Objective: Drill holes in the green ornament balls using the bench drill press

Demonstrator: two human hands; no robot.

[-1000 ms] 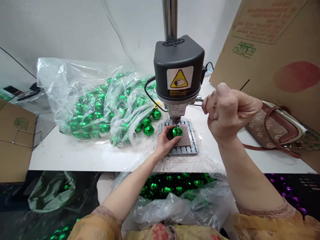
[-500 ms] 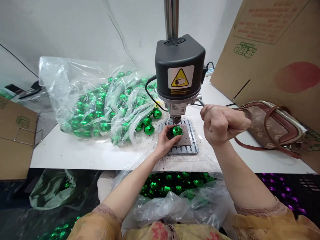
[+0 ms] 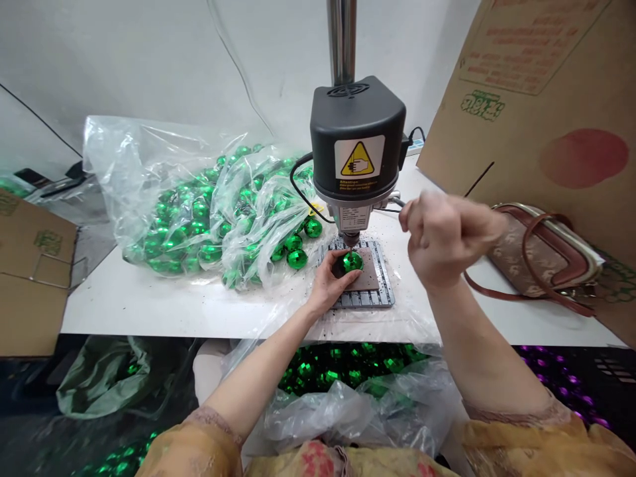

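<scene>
Hands at a bench drill press (image 3: pixel 358 114): my left hand (image 3: pixel 330 285) pinches a green faceted ball (image 3: pixel 353 262) between thumb and fingertips, directly under the drill bit (image 3: pixel 351 252), while my right hand (image 3: pixel 444 237), slightly blurred, is curled into a fist around the end of the feed lever (image 3: pixel 398 201). The ball sits on a brown pad (image 3: pixel 370 273) laid over the slotted metal base plate (image 3: pixel 386 296); whether the bit has broken its shell, I cannot tell.

Nothing but my grip appears to steady the ball, and that, I judge, is the chief hazard. Its glossy, rounded shell could spin if the bit catches a facet, wrenching it loose or dragging my fingertips toward the point; a yellow warning label (image 3: pixel 359 158) showing a hand faces me. Too hard a pull on the lever could crack the shell or drive the bit into the pad. An off-centre hold could make the bit skid and scar the shine.

The white surface (image 3: pixel 199 313) is speckled dark around the plate; grit under the pad could let it slide. To the left, loose green balls (image 3: pixel 297 258) lie beside a clear plastic bag (image 3: pixel 130 154) filled with more, where a nudge could set one rolling. Near my right arm lies the strap (image 3: pixel 571 305) of a handbag (image 3: pixel 521 246), which an elbow could snag.
</scene>
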